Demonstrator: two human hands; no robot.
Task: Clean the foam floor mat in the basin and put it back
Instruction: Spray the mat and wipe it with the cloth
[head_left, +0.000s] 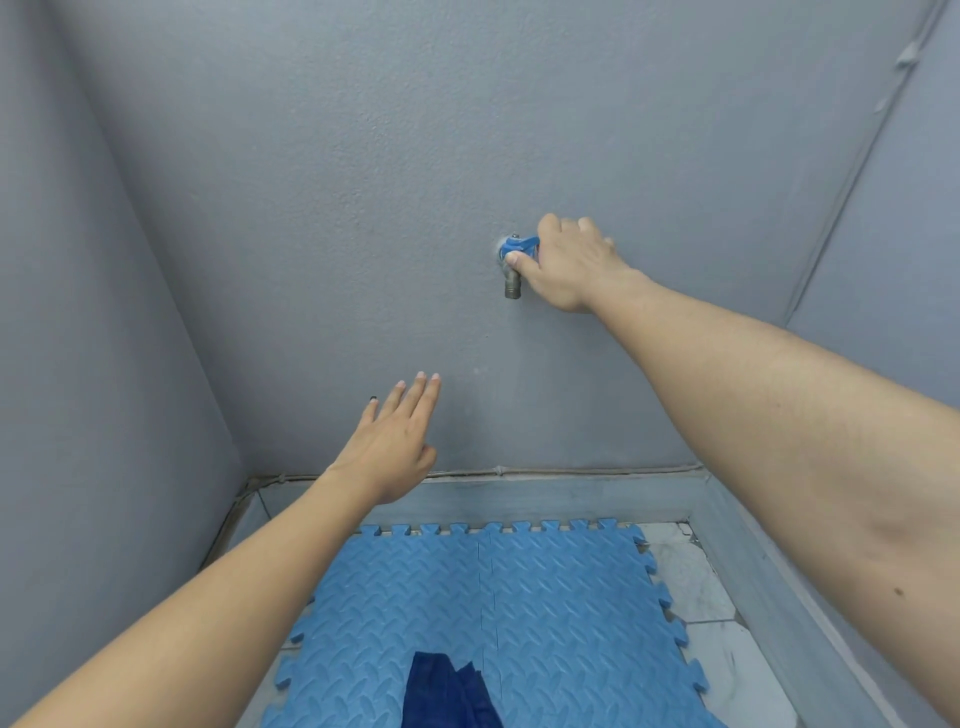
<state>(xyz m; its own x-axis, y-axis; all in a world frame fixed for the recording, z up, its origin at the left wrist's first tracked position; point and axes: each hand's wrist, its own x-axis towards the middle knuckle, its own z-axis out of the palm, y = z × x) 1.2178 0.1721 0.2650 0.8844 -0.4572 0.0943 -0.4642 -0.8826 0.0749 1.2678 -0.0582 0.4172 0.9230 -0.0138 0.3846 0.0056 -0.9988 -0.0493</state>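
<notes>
We face a grey wall (363, 182) that meets a second grey wall on our left, and below it the basin (545, 496) with its low grey rim and pale tiled floor. On that floor lies the blue foam floor mat (545, 613), flat, two interlocked pieces with toothed edges, its far edge just short of the rim under the wall. A dark blue cloth (447, 696) lies crumpled on the mat's near part. Our right hand (569, 270) reaches up to the wall, fingers closed around the blue lever of the tap (511, 283), whose short metal spout points down. Our left hand (387, 449) hovers lower, over the basin's far edge, fingers straight and loosely spread, holding nothing.
</notes>
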